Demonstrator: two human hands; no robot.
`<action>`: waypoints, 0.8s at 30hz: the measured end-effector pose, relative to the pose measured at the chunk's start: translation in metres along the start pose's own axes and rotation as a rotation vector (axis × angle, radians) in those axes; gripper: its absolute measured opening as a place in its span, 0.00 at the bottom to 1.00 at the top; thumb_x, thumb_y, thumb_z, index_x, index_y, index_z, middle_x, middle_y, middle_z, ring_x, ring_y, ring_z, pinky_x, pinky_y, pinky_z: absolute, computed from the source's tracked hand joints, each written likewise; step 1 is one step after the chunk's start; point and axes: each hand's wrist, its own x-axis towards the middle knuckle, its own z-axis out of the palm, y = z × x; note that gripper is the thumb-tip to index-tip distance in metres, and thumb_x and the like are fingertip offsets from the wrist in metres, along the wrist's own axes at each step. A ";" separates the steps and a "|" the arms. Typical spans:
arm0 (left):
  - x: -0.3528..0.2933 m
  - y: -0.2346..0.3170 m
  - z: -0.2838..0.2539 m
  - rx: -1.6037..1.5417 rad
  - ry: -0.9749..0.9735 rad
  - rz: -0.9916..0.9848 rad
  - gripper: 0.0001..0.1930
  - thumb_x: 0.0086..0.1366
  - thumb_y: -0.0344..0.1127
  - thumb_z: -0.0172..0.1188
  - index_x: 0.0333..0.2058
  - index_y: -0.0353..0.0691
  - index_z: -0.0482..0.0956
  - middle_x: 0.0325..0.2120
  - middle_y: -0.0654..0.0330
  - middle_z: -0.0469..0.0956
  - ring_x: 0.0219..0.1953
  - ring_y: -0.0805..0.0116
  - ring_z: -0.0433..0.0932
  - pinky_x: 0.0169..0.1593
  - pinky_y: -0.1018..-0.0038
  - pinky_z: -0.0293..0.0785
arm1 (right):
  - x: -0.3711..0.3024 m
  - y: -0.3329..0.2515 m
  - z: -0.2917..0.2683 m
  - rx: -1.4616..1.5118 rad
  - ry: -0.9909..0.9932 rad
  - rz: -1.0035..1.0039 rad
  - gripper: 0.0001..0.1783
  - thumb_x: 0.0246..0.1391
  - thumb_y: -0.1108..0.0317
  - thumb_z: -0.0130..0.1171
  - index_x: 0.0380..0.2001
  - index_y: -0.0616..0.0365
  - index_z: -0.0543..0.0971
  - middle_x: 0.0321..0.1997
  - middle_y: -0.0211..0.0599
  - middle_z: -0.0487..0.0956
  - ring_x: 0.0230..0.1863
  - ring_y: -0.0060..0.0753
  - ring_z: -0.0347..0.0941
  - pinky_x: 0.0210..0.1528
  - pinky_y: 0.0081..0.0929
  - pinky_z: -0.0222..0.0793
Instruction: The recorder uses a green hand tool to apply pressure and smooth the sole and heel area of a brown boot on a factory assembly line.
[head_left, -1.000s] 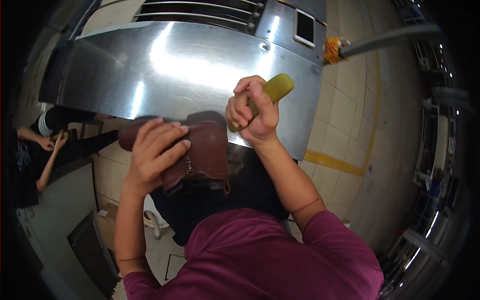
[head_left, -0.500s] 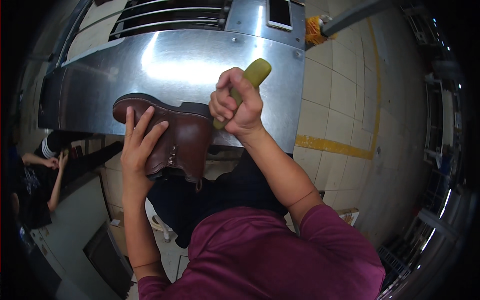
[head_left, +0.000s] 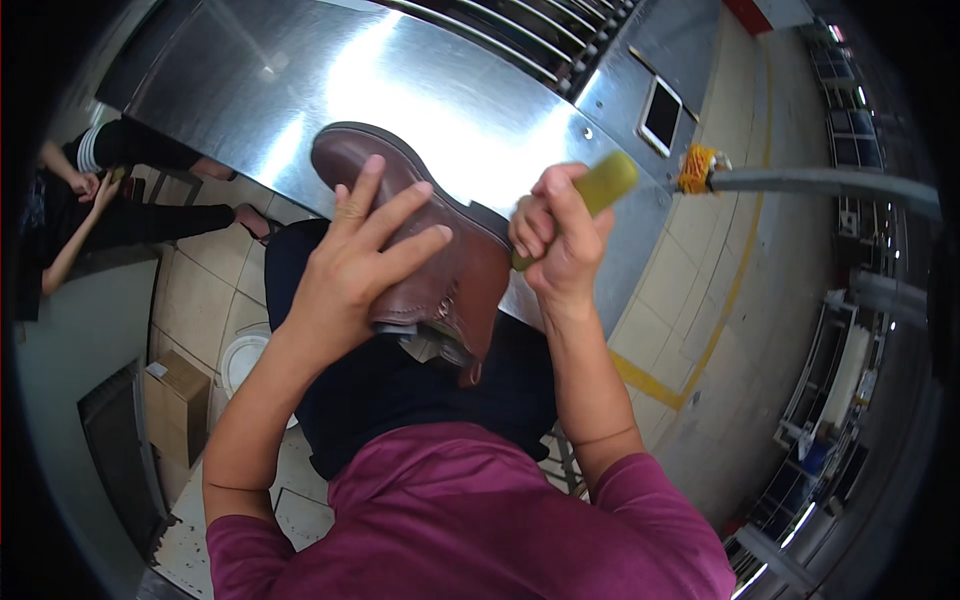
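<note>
A brown leather ankle boot (head_left: 426, 238) lies on its side at the front edge of the metal bench, toe to the far left, its dark sole facing away from me. The shaft hangs over the edge above my lap, with its opening toward me. My left hand (head_left: 365, 255) grips the boot's upper, fingers spread over the leather; its thumb is hidden. In my right hand (head_left: 565, 235) is a yellow-green oblong bar (head_left: 608, 182), whose kind I cannot make out. The bar's lower end is at the back of the boot, by the heel.
Metal rollers (head_left: 535, 40) run along the bench's far side. A white-framed phone (head_left: 660, 116) lies at the far right, near a post wrapped in orange material (head_left: 700, 168). Left of me are a cardboard box (head_left: 178, 405), a white bucket (head_left: 245, 358) and another person's hands (head_left: 100, 188).
The view has turned, so bench and boot appear rotated clockwise. My left hand stays on the boot. My right hand still holds the bar close to the heel.
</note>
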 end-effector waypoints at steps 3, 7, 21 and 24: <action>0.000 0.000 0.000 -0.019 0.026 -0.007 0.26 0.52 0.27 0.70 0.53 0.49 0.85 0.66 0.56 0.73 0.76 0.40 0.56 0.74 0.41 0.57 | -0.005 0.001 0.003 -0.049 -0.002 -0.106 0.11 0.64 0.64 0.63 0.35 0.58 0.74 0.16 0.25 0.63 0.13 0.18 0.56 0.17 0.21 0.52; 0.001 -0.003 -0.001 -0.058 0.028 0.010 0.27 0.51 0.30 0.72 0.54 0.50 0.84 0.66 0.55 0.73 0.76 0.39 0.56 0.73 0.37 0.57 | 0.004 -0.001 0.010 -0.009 -0.046 -0.149 0.10 0.64 0.65 0.63 0.35 0.58 0.74 0.16 0.24 0.63 0.13 0.18 0.55 0.17 0.21 0.53; -0.009 -0.011 0.005 -0.087 0.043 0.103 0.27 0.54 0.26 0.68 0.55 0.50 0.82 0.68 0.55 0.68 0.76 0.38 0.54 0.71 0.30 0.56 | 0.034 0.007 0.048 -0.132 -0.122 0.110 0.09 0.62 0.66 0.64 0.35 0.57 0.74 0.15 0.21 0.62 0.12 0.16 0.54 0.14 0.19 0.49; -0.009 -0.007 -0.003 -0.087 0.041 0.049 0.27 0.54 0.27 0.69 0.55 0.49 0.82 0.66 0.54 0.71 0.76 0.40 0.55 0.72 0.34 0.55 | 0.039 0.009 0.063 -0.186 -0.121 0.119 0.12 0.61 0.64 0.68 0.34 0.55 0.74 0.15 0.19 0.62 0.11 0.15 0.54 0.13 0.20 0.49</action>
